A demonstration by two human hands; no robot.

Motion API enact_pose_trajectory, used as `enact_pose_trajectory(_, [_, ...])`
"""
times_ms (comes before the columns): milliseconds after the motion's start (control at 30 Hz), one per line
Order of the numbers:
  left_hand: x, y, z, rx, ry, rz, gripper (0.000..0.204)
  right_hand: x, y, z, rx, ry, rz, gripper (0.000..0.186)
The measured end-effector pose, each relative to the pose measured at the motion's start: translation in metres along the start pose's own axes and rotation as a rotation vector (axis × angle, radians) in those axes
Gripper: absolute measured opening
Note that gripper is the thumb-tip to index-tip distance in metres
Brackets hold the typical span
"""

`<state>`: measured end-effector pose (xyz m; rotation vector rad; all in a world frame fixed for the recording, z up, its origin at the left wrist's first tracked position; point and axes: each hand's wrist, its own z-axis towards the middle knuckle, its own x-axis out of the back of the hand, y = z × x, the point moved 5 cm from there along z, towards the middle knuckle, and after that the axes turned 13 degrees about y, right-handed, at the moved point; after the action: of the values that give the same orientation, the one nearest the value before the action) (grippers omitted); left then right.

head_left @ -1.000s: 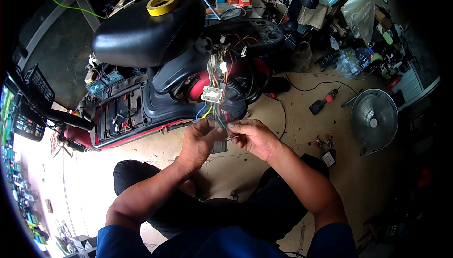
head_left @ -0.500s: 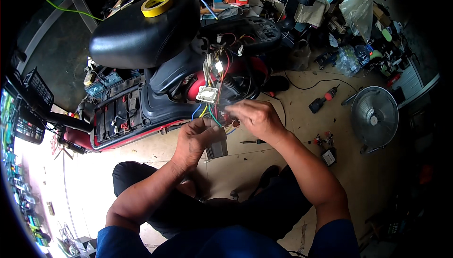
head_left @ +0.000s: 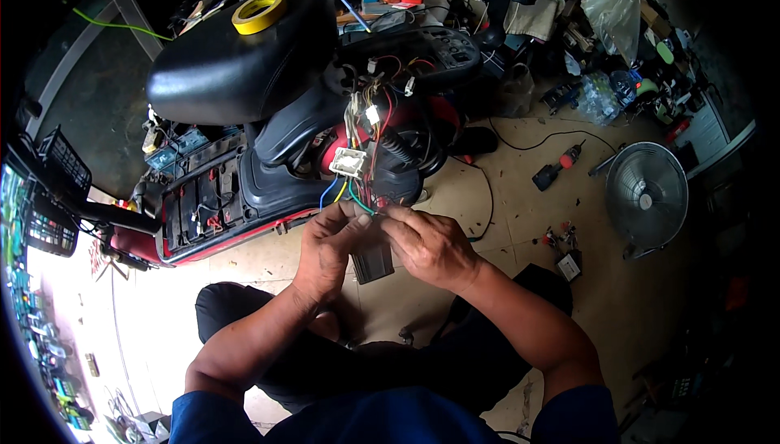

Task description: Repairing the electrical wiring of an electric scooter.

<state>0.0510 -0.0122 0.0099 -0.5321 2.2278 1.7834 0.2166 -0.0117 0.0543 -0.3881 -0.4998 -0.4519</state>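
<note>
My left hand (head_left: 327, 247) is closed in a pinch on a green wire (head_left: 355, 199). Right beside it, fingertips almost meeting, my right hand (head_left: 431, 245) is also closed; what its fingers grip is hidden. Under both hands a dark grey ribbed box (head_left: 374, 260) hangs or rests; which, I cannot tell. Just above them is a white plastic connector block (head_left: 348, 162), from which blue (head_left: 327, 190) and yellow wires come down. Behind it, a bundle of wires with a small white plug (head_left: 372, 115) comes out of a red and black scooter (head_left: 284, 172).
A yellow tape roll (head_left: 258, 12) lies on the black seat (head_left: 244, 62). On the tiled floor to the right are a red and black cordless drill (head_left: 559, 166), a round metal fan (head_left: 647, 199) and a small box with wires (head_left: 568, 265). Cluttered tools and parts fill the back.
My right hand has come down and in toward my left, its fingers closing near the green wire. My left hand keeps its pinch. The view has shifted slightly.
</note>
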Motion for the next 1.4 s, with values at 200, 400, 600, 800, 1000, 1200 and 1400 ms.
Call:
enact_pose_trajectory(200, [-0.003, 0.005, -0.002, -0.01, 0.055, -0.001, 0.01, -0.021, 0.015, -0.038, -0.13, -0.33, -0.192, 0.014])
enact_pose_trajectory(400, [0.005, 0.003, 0.002, 0.018, 0.073, -0.089, 0.013, -0.026, 0.012, -0.047, -1.13, -0.73, 0.408, 0.028])
enact_pose_trajectory(600, [0.001, -0.002, 0.004, -0.006, 0.045, -0.023, 0.013, -0.049, 0.002, -0.074, -1.631, -0.687, 1.104, 0.029])
enact_pose_trajectory(800, [0.002, 0.009, -0.002, -0.003, 0.111, -0.003, 0.011, 0.003, 0.02, -0.013, -0.631, -0.331, 0.091, 0.031])
enact_pose_trajectory(1000, [-0.001, 0.007, -0.003, 0.025, 0.041, 0.027, 0.016, 0.041, 0.019, 0.029, -0.152, 0.134, -0.051, 0.021])
enact_pose_trajectory(1200, [0.0, 0.003, -0.002, 0.037, 0.027, 0.033, 0.017, 0.023, 0.002, 0.038, 0.242, 0.018, -0.063, 0.035])
enact_pose_trajectory(1400, [-0.009, 0.02, -0.011, 0.052, 0.053, 0.01, 0.013, 0.016, 0.005, 0.041, 0.389, 0.034, -0.036, 0.03])
